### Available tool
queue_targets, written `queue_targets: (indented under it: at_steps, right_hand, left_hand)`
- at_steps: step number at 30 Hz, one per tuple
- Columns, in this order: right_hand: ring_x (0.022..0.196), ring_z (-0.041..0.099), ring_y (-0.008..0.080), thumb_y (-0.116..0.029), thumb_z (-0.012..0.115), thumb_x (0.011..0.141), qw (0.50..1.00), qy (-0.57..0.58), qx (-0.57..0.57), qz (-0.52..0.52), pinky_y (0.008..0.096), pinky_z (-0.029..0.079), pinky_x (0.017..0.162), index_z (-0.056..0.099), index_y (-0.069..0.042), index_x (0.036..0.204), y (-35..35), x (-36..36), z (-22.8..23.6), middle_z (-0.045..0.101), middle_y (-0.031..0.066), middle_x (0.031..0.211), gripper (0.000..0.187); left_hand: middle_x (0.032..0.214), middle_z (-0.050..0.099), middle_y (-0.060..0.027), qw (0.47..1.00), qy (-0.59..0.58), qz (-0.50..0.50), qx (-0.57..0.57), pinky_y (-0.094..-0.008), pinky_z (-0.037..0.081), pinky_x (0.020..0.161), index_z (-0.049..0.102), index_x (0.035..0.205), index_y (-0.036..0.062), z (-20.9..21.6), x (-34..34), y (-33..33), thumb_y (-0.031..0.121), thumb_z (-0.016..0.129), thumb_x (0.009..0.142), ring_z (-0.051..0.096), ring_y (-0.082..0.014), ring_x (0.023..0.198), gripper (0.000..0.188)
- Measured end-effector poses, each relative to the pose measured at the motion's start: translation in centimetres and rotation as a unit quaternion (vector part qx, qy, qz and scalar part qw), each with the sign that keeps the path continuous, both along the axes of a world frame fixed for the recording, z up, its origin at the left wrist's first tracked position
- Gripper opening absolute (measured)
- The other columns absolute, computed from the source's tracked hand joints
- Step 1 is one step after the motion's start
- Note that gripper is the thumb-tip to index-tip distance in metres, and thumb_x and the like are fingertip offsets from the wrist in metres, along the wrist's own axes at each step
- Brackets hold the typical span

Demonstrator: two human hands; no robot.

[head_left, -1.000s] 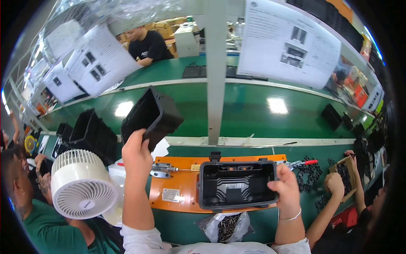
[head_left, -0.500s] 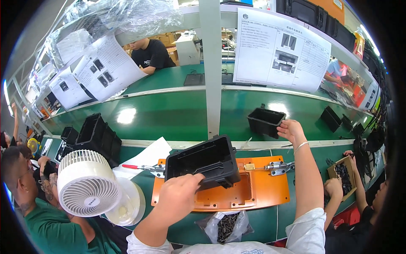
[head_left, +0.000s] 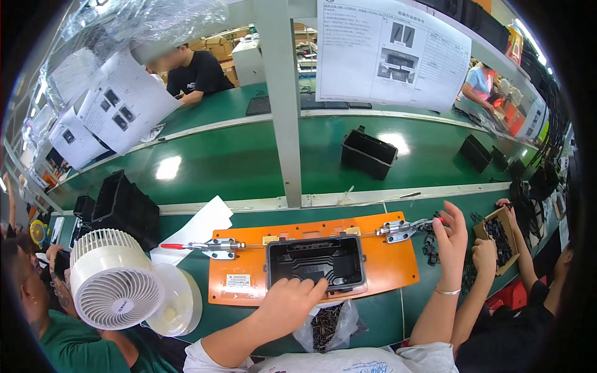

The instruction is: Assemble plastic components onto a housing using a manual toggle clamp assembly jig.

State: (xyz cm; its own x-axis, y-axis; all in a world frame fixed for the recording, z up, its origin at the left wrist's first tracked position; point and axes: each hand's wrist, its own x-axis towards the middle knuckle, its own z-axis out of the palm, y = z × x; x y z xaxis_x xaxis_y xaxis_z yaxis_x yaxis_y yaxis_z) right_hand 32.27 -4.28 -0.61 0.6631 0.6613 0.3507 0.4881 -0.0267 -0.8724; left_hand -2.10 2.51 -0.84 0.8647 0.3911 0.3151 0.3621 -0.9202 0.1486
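Observation:
A black plastic housing sits open side up in the middle of an orange fixture plate. My left hand is on its near wall, with the fingers curled over the rim. My right hand is at the right toggle clamp, fingers spread and fingertips touching the red tip of its handle. The left toggle clamp lies flat, its red handle pointing left. A second black housing stands on the green conveyor belt behind the fixture.
A white fan stands at the left and a stack of black housings behind it. A clear bag of dark screws lies at the near edge. A co-worker's hand reaches a box of small parts. A grey post rises behind the fixture.
My left hand has lowered the housing into the fixture. My right hand left the other housing on the belt and came back down to the right clamp.

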Motion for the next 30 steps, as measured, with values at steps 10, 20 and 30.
queue_targets:
  at_steps: [10, 20, 30]
  right_hand:
    - [0.139, 0.014, 0.0453, -0.049, 0.056, 0.088, 0.859, -0.137, -0.450, -0.205, 0.0727, 0.023, 0.098, 0.030, -0.010, 0.144, -2.3, 7.3, -11.6, 0.015, 0.0257, 0.150, 0.074]
    - [0.090, 0.053, 0.0308, -0.021, 0.056, 0.091, 0.864, -0.297, -0.304, -0.268, 0.0450, 0.042, 0.074, 0.058, -0.008, 0.093, -1.3, 6.2, -13.8, 0.054, 0.0087, 0.093, 0.014]
    - [0.067, 0.049, 0.0182, -0.022, 0.041, 0.100, 0.964, -0.149, -0.020, -0.217, 0.0319, 0.040, 0.067, 0.051, -0.001, 0.077, -1.2, 9.0, -13.1, 0.051, 0.0086, 0.070, 0.034]
  left_hand:
    - [0.093, 0.063, -0.0070, 0.994, -0.105, 0.035, -0.007, -0.0357, 0.042, 0.073, 0.062, 0.103, 0.0035, -3.8, 0.0, -0.8, 0.025, 0.072, 0.075, 0.061, -0.0227, 0.083, 0.037]
    - [0.091, 0.067, -0.0058, 0.949, -0.316, 0.016, 0.000, -0.0415, 0.040, 0.095, 0.063, 0.079, 0.0096, -8.7, -3.2, -2.8, 0.016, 0.063, 0.080, 0.064, -0.0282, 0.101, 0.007]
    - [0.090, 0.067, -0.0063, 0.946, -0.324, 0.021, -0.009, -0.0401, 0.040, 0.093, 0.065, 0.079, 0.0102, -8.8, -3.1, -2.9, 0.019, 0.063, 0.079, 0.064, -0.0278, 0.098, 0.009]
